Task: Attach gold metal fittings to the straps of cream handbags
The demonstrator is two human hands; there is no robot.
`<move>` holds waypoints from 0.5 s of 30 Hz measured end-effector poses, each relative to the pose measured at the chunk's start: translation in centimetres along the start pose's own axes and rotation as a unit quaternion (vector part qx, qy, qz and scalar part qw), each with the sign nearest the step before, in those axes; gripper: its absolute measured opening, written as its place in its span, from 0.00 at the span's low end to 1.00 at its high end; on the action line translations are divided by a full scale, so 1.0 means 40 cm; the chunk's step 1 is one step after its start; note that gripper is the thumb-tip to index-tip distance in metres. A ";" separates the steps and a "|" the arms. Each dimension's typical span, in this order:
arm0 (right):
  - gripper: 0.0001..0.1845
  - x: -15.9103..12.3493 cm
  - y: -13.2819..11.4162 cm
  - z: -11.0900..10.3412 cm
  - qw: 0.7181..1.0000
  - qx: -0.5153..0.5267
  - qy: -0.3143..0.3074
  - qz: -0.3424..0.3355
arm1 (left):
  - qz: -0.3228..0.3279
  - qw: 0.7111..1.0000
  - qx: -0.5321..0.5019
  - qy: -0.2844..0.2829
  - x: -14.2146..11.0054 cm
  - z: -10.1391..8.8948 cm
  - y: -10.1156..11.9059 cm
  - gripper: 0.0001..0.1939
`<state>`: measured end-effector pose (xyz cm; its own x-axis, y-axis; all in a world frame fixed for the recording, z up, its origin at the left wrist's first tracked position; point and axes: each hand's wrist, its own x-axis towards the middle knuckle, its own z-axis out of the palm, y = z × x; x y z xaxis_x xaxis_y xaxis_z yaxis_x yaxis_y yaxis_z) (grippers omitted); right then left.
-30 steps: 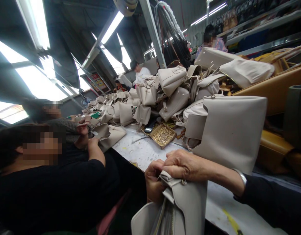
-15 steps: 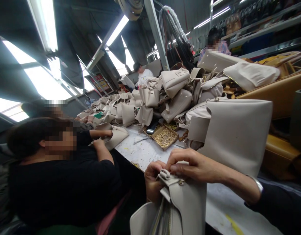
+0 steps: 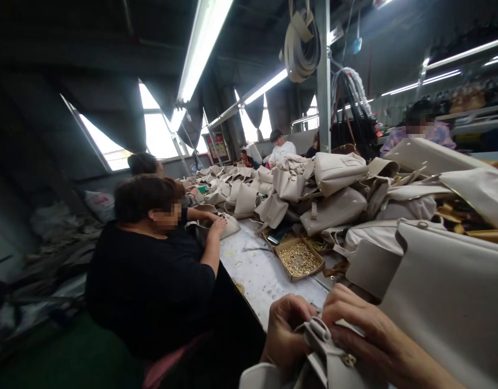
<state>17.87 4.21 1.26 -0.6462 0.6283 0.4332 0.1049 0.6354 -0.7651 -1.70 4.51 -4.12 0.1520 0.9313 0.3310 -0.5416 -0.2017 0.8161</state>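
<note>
A light-beige handbag (image 3: 330, 364) is at the bottom of the head view, its lower part cut off by the frame edge. My left hand (image 3: 285, 332) grips the bag's upper edge from the left, fingers curled beside a rolled strap end (image 3: 317, 334). From the right, my right hand (image 3: 368, 329) is closed on the same edge, its fingertips bent close to the strap. Whether a small part is between the fingertips cannot be seen. A gold-coloured metal fitting (image 3: 348, 360) shows on the bag just below my right hand.
A shallow box of small gold-coloured metal pieces (image 3: 300, 258) lies on the white table (image 3: 249, 270), near a phone (image 3: 278, 233). Beige bags (image 3: 334, 210) are heaped behind. A large bag (image 3: 447, 302) stands at right. A co-worker in black (image 3: 152, 292) handles another bag at left.
The view has swung left, so the scene sits further right and the bag in my hands appears lower. Both hands stay on the bag's edge; the right fingers are bent more downward.
</note>
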 end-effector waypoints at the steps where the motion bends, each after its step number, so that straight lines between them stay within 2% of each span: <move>1: 0.13 -0.001 -0.005 -0.001 1.000 -0.014 -0.005 -0.002 | -0.001 1.000 -0.003 0.000 -0.001 0.006 0.002 0.19; 6: 0.19 0.001 -0.022 0.007 0.999 -0.042 -0.018 0.021 | -0.020 0.999 -0.041 0.007 -0.005 0.029 0.010 0.20; 11: 0.27 0.014 -0.007 0.020 0.997 -0.055 -0.024 0.048 | -0.035 0.996 -0.085 -0.003 -0.006 0.030 0.010 0.22; 15: 0.26 0.016 0.003 0.022 0.997 -0.024 -0.019 0.073 | -0.027 0.997 -0.075 0.012 -0.007 0.022 0.015 0.20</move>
<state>16.80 4.27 1.03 -0.6498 0.6989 0.2989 0.2357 0.5591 -0.7949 -1.35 3.87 -3.30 0.1656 0.9468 0.2761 -0.6517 -0.1051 0.7511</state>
